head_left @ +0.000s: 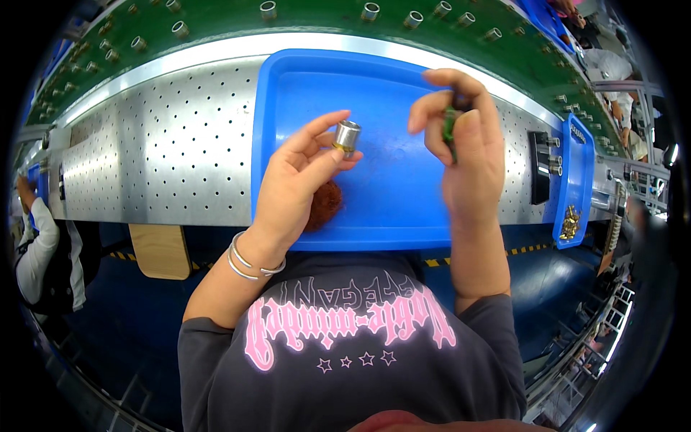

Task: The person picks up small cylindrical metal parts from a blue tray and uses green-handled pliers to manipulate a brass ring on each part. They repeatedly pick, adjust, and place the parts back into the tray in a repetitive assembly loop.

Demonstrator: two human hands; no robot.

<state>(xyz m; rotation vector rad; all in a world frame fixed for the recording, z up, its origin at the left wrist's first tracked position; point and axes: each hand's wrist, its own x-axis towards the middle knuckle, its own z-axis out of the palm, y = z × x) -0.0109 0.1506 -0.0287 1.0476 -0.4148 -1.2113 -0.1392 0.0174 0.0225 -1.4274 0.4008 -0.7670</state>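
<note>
We find the left hand (299, 176) pinching a small metal sleeve (347, 135) at its fingertips above the blue tray (389, 201). The right hand (464, 144) is closed on a small green part (449, 126), close beside the sleeve but apart. A reddish clump (324, 205) lies beneath the left palm. In our judgement the light fingertip grip risks dropping the sleeve into the tray.

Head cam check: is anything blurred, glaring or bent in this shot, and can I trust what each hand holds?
Head view: the left hand and its small metal cylinder are sharp; the right hand is motion-blurred, so the green piece it pinches cannot be made out; glare streaks the perforated metal table; fisheye bends the blue tray and green conveyor; corners are black.
</note>
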